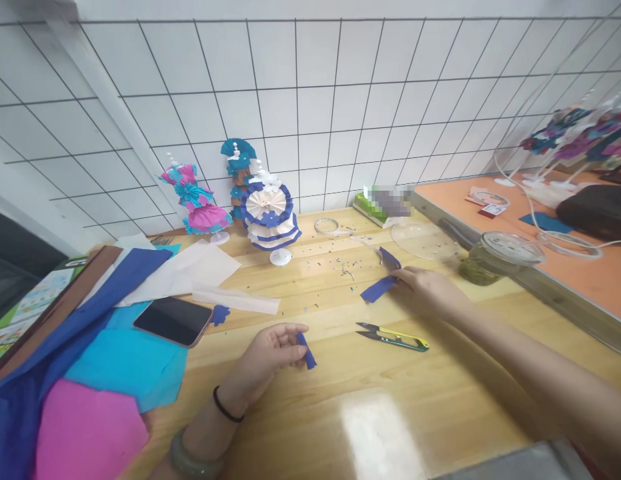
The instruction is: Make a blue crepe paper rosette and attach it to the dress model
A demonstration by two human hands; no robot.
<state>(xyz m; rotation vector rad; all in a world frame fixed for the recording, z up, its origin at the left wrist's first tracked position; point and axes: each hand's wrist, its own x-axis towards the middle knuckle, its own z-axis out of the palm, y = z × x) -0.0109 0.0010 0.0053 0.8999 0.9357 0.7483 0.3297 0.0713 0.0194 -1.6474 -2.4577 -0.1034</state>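
Observation:
My left hand (270, 357) pinches a small folded strip of dark blue paper (307, 351) just above the wooden table (340, 413). My right hand (430, 285) reaches forward across the table, and its fingertips press on a second, larger piece of dark blue paper (379, 288). Another blue scrap (389, 257) lies just beyond it. Yellow-handled thread snips (393, 337) lie on the table between my two hands.
Sheets of blue, cyan, pink and white paper (90, 373) pile up at the left, with a phone (173, 321) on them. Three paper-dress figurines (270, 213) stand by the tiled wall. A tape roll (330, 227), clear lid (425, 240) and lidded cup (495, 257) sit at right.

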